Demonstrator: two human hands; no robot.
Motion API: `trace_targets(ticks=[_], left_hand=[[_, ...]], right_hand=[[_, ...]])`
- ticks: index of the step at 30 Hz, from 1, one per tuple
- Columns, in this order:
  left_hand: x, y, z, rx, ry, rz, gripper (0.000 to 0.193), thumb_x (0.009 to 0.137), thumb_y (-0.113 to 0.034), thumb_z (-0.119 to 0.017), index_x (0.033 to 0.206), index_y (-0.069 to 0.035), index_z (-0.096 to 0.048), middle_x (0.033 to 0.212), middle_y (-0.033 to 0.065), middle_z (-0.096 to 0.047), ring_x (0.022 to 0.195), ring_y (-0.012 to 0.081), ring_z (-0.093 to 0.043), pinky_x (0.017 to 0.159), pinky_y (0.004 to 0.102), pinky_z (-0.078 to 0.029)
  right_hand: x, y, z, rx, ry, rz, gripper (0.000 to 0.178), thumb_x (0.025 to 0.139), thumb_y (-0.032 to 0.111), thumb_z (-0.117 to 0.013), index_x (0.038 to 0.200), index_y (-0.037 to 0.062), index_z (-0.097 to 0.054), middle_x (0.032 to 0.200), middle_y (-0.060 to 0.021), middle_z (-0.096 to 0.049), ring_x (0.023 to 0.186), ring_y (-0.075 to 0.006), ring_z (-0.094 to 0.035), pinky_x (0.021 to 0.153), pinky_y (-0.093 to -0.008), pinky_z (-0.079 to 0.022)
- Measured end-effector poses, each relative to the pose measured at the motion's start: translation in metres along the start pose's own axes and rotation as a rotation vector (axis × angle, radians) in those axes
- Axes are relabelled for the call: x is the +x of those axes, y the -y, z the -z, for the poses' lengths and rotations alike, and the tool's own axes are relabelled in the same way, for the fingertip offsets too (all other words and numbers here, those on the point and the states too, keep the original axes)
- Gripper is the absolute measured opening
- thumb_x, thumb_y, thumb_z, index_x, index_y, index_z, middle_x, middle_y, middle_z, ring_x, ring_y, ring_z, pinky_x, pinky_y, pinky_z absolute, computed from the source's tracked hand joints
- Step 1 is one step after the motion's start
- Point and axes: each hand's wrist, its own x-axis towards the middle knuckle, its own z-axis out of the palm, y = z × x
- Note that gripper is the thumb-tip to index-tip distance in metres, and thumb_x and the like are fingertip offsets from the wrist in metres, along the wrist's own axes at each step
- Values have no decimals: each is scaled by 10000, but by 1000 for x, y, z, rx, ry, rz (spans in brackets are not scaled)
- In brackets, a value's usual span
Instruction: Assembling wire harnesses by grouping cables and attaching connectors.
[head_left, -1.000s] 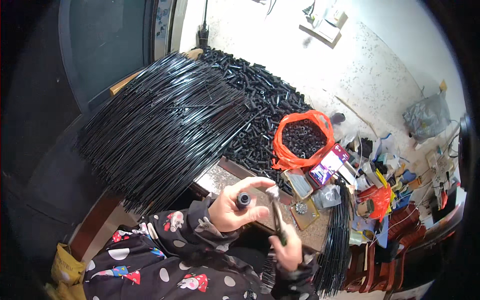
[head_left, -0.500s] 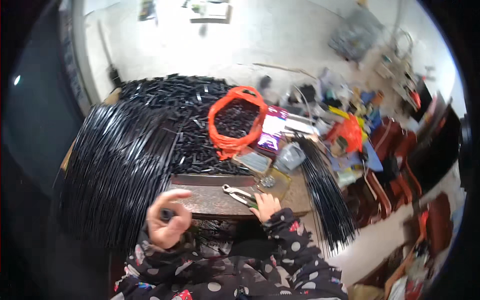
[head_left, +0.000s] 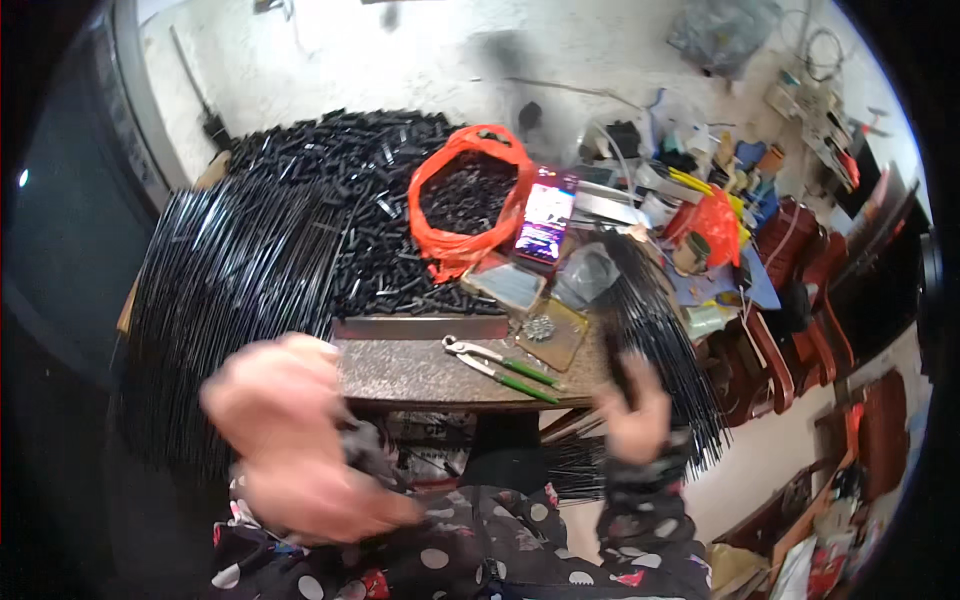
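My left hand (head_left: 280, 400) is smeared by motion over the lower edge of a broad bundle of long thin black rods (head_left: 220, 290); its fingers and anything in them cannot be made out. Blurred too, my right hand (head_left: 637, 412) is beside a second bundle of black rods (head_left: 670, 340) that hangs off the table's right side. A dark smear lies by its fingers, and whether it holds anything is unclear. Between the hands, green-handled pincers (head_left: 515, 384) lie on the table (head_left: 400, 375), touched by neither hand.
Short black pieces (head_left: 390, 250) are heaped behind a metal strip (head_left: 420, 328). An orange plastic bag (head_left: 440, 243), a lit phone (head_left: 546, 215), a clear box (head_left: 507, 284) and a silvery clump (head_left: 538, 328) on a yellowish pad stand nearby. Red chairs (head_left: 785, 240) and clutter fill the right.
My right hand has left the pincers and moved right to the hanging rods. My left hand, which had a small black piece in its curled fingers, has swung left. The view has shifted.
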Motion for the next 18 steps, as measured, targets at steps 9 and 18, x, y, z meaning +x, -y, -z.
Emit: trace_targets(ticks=[9, 18], left_hand=[[23, -39, -19, 10, 309, 10, 98, 599, -34, -584, 630, -32, -491, 601, 19, -399, 544, 167, -450, 611, 278, -442], [-5, -17, -15, -138, 296, -41, 246, 536, 35, -699, 630, -103, -518, 613, -31, -475, 491, 83, -421, 487, 241, -369]], right_hand=[[63, -200, 151, -823, 320, -294, 416, 751, 239, -603, 1137, 108, -517, 907, -145, -562, 864, -337, -527, 734, -418, -422], [72, -114, 11, -435, 417, 303, 336, 702, 106, -636, 1026, 40, -576, 976, -127, -574, 929, -299, -521, 828, -365, -412]])
